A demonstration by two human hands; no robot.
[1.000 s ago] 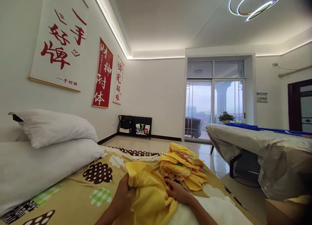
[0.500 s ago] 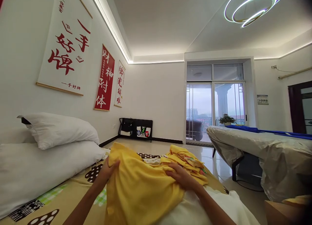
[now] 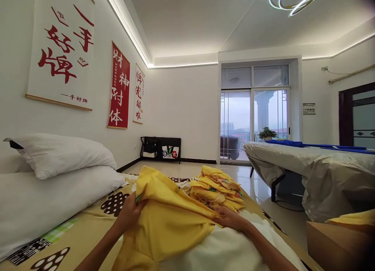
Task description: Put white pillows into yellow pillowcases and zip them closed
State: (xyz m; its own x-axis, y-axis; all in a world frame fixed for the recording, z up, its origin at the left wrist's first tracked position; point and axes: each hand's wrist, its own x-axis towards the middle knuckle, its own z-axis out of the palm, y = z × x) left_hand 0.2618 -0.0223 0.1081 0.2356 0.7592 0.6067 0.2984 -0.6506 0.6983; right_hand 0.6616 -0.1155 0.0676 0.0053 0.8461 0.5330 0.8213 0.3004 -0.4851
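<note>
Both bare forearms reach forward from the lower edge of view. The left grip point(image 3: 129, 214) sits higher, wrist bent, fingers pinched closed. The right grip point(image 3: 233, 221) lies lower, palm down; its fingertips seem curled, though partly hidden.

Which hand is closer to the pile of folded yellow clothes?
Right. The right hand sits just before the yellow pile; the left hand grips the yellow cloth farther left.
</note>
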